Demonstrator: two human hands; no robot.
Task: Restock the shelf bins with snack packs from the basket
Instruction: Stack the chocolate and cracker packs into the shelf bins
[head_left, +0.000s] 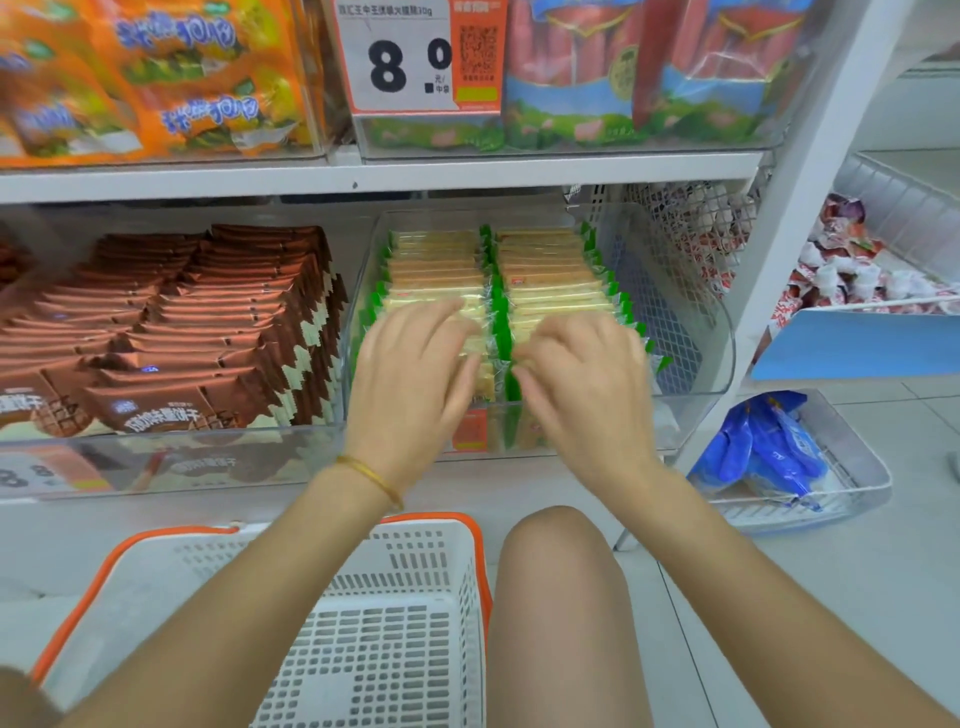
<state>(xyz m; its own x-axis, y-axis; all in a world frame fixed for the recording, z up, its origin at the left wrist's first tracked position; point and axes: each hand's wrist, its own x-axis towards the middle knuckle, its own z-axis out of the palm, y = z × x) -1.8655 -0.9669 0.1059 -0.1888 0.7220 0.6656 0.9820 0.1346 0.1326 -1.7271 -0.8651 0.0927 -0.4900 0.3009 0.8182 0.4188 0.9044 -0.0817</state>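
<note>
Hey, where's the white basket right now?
In the head view, the white basket sits on the floor at lower left, beside the person's knee, below the shelf bins.

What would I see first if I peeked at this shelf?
The left hand and right hand rest on rows of green-edged snack packs in the clear bin mid-shelf. Left of it, brown packs fill another bin, and a white basket with an orange rim sits below.

Right strip of clear bin (722, 332) free beside green packs (550, 280); shelf board (363, 176) close overhead, mid-frame.
</note>
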